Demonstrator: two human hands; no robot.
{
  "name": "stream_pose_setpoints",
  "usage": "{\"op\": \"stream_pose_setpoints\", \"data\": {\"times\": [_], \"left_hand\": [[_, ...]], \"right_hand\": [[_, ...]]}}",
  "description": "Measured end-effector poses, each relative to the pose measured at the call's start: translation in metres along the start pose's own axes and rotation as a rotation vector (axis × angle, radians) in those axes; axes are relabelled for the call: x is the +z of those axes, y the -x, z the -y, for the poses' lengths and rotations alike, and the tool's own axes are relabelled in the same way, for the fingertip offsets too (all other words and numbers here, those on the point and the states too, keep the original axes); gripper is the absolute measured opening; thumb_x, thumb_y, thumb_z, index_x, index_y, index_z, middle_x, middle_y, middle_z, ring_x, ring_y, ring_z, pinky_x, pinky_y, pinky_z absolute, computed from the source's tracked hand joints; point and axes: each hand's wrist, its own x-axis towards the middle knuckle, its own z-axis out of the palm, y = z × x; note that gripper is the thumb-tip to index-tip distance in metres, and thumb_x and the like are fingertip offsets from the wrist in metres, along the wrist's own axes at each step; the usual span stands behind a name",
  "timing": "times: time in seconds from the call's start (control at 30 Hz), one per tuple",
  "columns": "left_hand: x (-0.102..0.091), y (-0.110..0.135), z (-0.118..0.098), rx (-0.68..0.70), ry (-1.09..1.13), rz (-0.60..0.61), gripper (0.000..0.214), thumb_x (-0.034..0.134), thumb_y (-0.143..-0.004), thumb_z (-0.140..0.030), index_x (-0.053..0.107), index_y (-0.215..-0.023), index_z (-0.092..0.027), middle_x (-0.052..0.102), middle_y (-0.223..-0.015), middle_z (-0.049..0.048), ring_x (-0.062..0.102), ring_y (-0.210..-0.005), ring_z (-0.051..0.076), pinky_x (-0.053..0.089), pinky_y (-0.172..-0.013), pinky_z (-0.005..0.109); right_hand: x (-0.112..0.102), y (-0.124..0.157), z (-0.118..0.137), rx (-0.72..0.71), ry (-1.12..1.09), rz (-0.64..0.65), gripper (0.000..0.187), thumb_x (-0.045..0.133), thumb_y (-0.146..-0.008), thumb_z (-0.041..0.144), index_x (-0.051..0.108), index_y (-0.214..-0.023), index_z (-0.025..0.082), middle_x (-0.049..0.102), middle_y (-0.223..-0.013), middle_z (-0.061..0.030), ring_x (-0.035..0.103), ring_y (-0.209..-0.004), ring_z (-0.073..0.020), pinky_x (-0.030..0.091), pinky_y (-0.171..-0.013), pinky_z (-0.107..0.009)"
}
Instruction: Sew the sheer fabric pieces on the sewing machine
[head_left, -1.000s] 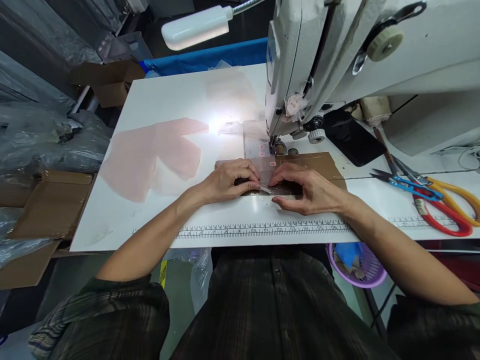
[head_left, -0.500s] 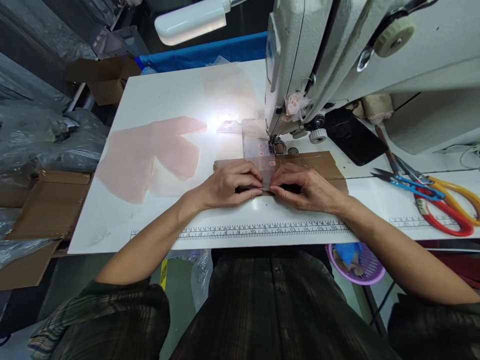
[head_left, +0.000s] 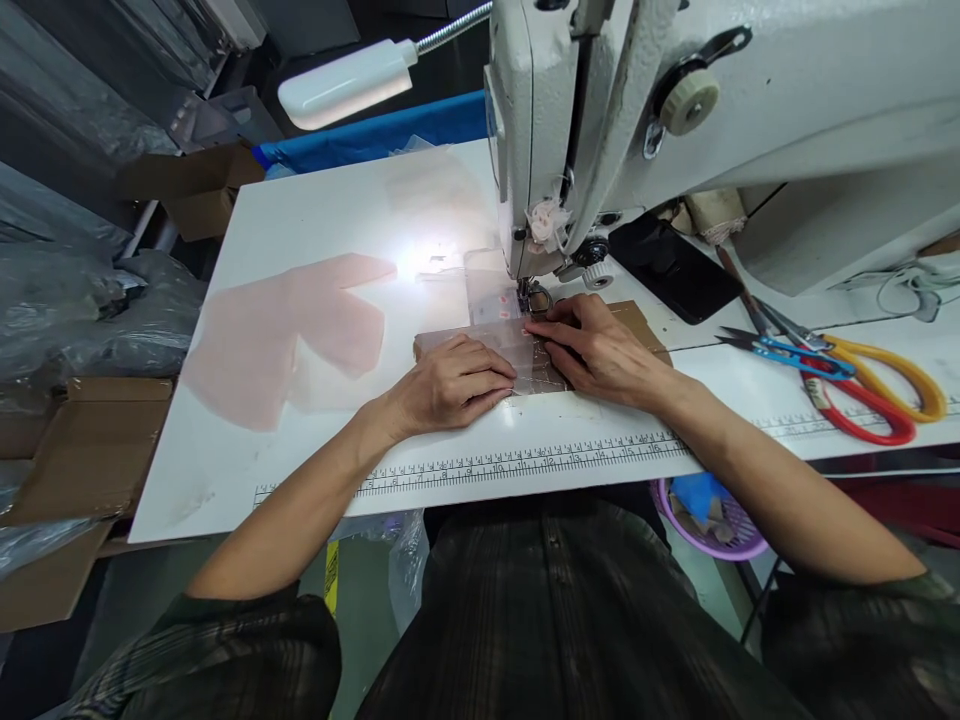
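Observation:
A small sheer fabric strip point(head_left: 531, 357) lies on a brown cardboard sheet point(head_left: 636, 320) just in front of the sewing machine's presser foot point(head_left: 534, 296). My left hand point(head_left: 448, 384) rests on the strip's left side with its fingers curled and pressing down. My right hand point(head_left: 596, 349) lies flat over the strip's right side, its fingertips reaching to the presser foot. The white sewing machine point(head_left: 660, 110) rises above both hands.
Pale pink sheer fabric pieces point(head_left: 281, 335) lie on the white table point(head_left: 300, 215) to the left. Scissors and thread snips point(head_left: 840, 375) and a black phone point(head_left: 671, 268) lie at right. A lamp point(head_left: 341, 82) hangs over the table. A purple basket point(head_left: 709, 515) sits below the ruler-marked edge point(head_left: 525, 462).
Both hands slid the strip forward toward the presser foot; my right hand went from pinching the strip's near edge to lying flat up by the foot. The camera shifted right.

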Motion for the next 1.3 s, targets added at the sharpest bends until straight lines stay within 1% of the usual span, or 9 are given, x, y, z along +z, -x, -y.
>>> {"op": "stream_pose_setpoints", "data": {"times": [0.1,0.17,0.33,0.5,0.63,0.8,1.0,1.2,1.3], "left_hand": [[-0.001,0.000,0.000,0.039,-0.012,-0.014,0.008,0.064,-0.093,-0.014,0.071,-0.092,-0.018,0.079,-0.097,0.0037,0.073,-0.086,0.015,0.055,-0.074,0.033],[-0.003,-0.002,0.000,0.056,-0.034,0.010,0.009,0.063,-0.093,-0.015,0.072,-0.093,-0.019,0.079,-0.098,0.0032,0.073,-0.084,0.015,0.053,-0.074,0.033],[-0.014,-0.017,0.002,0.066,-0.040,0.144,0.015,0.060,-0.095,-0.019,0.073,-0.088,-0.021,0.078,-0.091,0.0014,0.070,-0.078,0.014,0.049,-0.083,0.035],[-0.020,-0.030,0.008,0.041,0.058,0.275,0.018,0.059,-0.092,-0.020,0.073,-0.081,-0.022,0.075,-0.084,0.0003,0.067,-0.076,0.014,0.047,-0.087,0.034],[-0.017,-0.028,0.010,-0.010,0.111,0.239,0.016,0.059,-0.091,-0.021,0.074,-0.085,-0.022,0.076,-0.090,0.0011,0.068,-0.082,0.015,0.048,-0.088,0.034],[-0.014,-0.023,0.008,-0.019,0.054,0.201,0.015,0.058,-0.091,-0.021,0.073,-0.093,-0.019,0.076,-0.097,0.0029,0.068,-0.087,0.017,0.048,-0.082,0.033],[-0.016,-0.021,0.005,-0.023,-0.097,0.265,0.020,0.054,-0.095,-0.023,0.073,-0.099,-0.017,0.074,-0.108,0.0065,0.067,-0.094,0.020,0.048,-0.084,0.035],[-0.014,-0.020,0.001,-0.029,-0.204,0.296,0.025,0.053,-0.097,-0.027,0.073,-0.105,-0.013,0.070,-0.119,0.0110,0.065,-0.097,0.023,0.049,-0.086,0.037],[-0.014,-0.021,0.000,-0.044,-0.228,0.311,0.028,0.052,-0.097,-0.027,0.072,-0.109,-0.012,0.070,-0.119,0.0114,0.065,-0.097,0.024,0.049,-0.087,0.038]], "right_hand": [[0.000,0.000,0.000,-0.001,-0.004,-0.003,0.039,0.048,-0.098,0.026,0.069,-0.130,0.022,0.059,-0.113,-0.0148,0.056,-0.108,-0.0290,0.052,-0.102,-0.054],[-0.001,0.000,-0.001,-0.004,-0.008,-0.003,0.039,0.048,-0.098,0.026,0.069,-0.131,0.023,0.059,-0.113,-0.0146,0.056,-0.109,-0.0293,0.052,-0.101,-0.055],[-0.003,-0.001,-0.001,-0.061,0.016,0.023,0.036,0.049,-0.097,0.024,0.072,-0.125,0.025,0.059,-0.113,-0.0141,0.055,-0.109,-0.0288,0.052,-0.099,-0.053],[-0.005,-0.002,0.002,-0.064,0.052,0.036,0.034,0.052,-0.095,0.022,0.072,-0.123,0.021,0.060,-0.112,-0.0157,0.055,-0.108,-0.0301,0.053,-0.096,-0.052],[-0.005,-0.004,0.005,-0.045,0.078,0.028,0.034,0.053,-0.097,0.025,0.071,-0.124,0.016,0.060,-0.111,-0.0178,0.055,-0.106,-0.0312,0.054,-0.092,-0.051],[-0.004,-0.006,0.008,-0.018,0.128,0.023,0.039,0.048,-0.100,0.028,0.068,-0.129,0.013,0.060,-0.108,-0.0184,0.055,-0.101,-0.0299,0.055,-0.089,-0.048],[-0.008,-0.004,0.008,-0.056,0.092,0.057,0.037,0.050,-0.099,0.024,0.068,-0.130,0.014,0.060,-0.112,-0.0182,0.055,-0.106,-0.0299,0.053,-0.095,-0.049],[-0.009,-0.003,0.008,-0.022,0.105,0.073,0.039,0.048,-0.100,0.026,0.067,-0.132,0.014,0.059,-0.115,-0.0186,0.054,-0.109,-0.0301,0.053,-0.095,-0.048],[-0.008,-0.003,0.009,-0.009,0.093,0.079,0.039,0.047,-0.101,0.026,0.067,-0.133,0.014,0.059,-0.115,-0.0183,0.055,-0.109,-0.0298,0.053,-0.097,-0.047]]}}
